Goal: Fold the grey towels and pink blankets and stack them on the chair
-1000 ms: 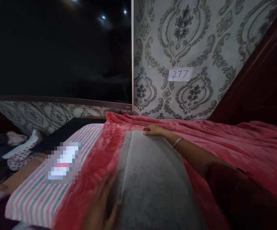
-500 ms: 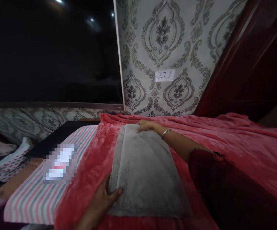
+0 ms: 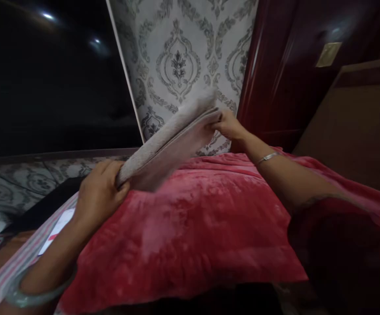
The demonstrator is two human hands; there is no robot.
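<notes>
The left hand (image 3: 100,194) is clamped on the near end of a folded grey towel (image 3: 170,140), above the near left part of the bed, which is covered by a red blanket (image 3: 193,227). The towel is lifted clear of the blanket, slanting up toward the patterned wall (image 3: 180,57). The right hand (image 3: 229,127) pinches its far end.

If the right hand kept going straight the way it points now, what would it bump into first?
The right hand grips the far end of the folded grey towel and points toward the patterned wallpaper wall. That wall looks like the first thing in its line, though how far behind it lies is unclear.
</notes>
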